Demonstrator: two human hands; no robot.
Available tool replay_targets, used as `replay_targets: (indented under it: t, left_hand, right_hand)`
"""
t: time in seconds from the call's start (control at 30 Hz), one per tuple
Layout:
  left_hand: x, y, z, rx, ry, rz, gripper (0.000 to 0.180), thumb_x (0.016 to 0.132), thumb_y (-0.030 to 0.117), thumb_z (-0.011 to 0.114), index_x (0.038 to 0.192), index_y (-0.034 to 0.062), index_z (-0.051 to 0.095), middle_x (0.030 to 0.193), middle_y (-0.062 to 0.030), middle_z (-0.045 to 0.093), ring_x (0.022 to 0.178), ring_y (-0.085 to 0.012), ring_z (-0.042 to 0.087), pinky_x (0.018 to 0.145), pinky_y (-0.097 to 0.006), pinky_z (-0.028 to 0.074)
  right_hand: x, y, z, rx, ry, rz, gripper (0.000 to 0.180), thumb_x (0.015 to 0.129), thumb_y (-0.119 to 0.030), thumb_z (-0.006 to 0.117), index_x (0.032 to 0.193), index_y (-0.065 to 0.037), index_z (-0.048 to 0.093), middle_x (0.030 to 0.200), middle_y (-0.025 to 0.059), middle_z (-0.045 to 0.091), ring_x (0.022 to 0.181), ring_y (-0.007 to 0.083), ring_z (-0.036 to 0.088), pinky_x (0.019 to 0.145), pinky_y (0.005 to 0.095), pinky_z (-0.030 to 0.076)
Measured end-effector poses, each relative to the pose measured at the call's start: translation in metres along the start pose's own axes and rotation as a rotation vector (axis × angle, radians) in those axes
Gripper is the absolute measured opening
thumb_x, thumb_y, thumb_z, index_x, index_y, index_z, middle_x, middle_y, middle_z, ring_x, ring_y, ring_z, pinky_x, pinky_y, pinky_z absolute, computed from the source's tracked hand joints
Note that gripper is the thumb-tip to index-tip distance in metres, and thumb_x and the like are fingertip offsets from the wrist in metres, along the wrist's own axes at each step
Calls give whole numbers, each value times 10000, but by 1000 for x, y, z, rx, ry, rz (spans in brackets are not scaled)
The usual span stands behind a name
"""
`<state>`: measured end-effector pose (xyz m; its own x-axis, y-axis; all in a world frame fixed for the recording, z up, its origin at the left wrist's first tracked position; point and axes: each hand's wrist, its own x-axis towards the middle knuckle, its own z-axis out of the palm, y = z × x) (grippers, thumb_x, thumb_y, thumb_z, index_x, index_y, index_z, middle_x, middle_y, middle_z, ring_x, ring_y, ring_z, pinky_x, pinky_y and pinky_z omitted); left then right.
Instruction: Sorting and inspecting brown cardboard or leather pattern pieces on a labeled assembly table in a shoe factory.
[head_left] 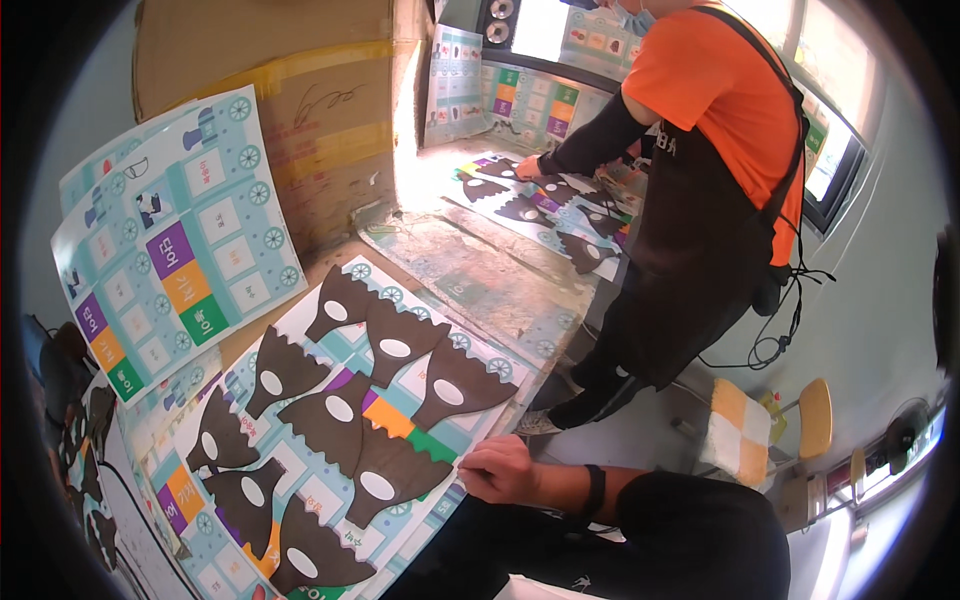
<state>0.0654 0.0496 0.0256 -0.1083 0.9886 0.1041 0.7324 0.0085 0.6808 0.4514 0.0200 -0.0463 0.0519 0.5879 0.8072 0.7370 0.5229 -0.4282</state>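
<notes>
Pinching the near edge of the printed sheet (330, 440), your right hand (497, 468) kept it flat on the worktable (480, 270), so the dark cut-out pieces (395, 345) stayed in rows. Your left hand was out of view.

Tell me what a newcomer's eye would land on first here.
The dark brown cut-out shapes with white oval holes, spread over a pale blue printed sheet in the lower middle, stand out first. The person's right hand rests at that sheet's right edge; the left hand is out of view. Upper right, a co-worker in an orange shirt and black apron leans over a similar sheet.
</notes>
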Motion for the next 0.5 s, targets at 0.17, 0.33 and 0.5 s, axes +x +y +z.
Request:
replay_targets:
  t: [0.17,0.33,0.5]
  left_hand:
    - [1,-4,3,-9,-1,-23,338,978,121,584,1259,-67,587,1144,-246,678,1060,-341,667,914,-379,529]
    - [0,-15,6,-18,38,71,328,964,113,609,1242,-61,603,1062,-242,694,964,-335,686,833,-382,549]
    - [1,-19,10,-20,89,123,303,958,114,618,1207,-59,625,999,-231,701,889,-333,687,779,-381,550]
  right_hand:
    - [1,-1,-2,-7,1,5,119,765,0,725,828,-18,625,651,83,606,525,240,604,481,325,459]
    - [2,-1,-3,-11,6,0,115,763,3,721,821,-18,623,643,81,599,518,240,598,481,324,458]
    - [2,0,-3,-5,3,-4,123,761,4,724,825,-18,622,637,77,590,510,237,589,477,327,453]
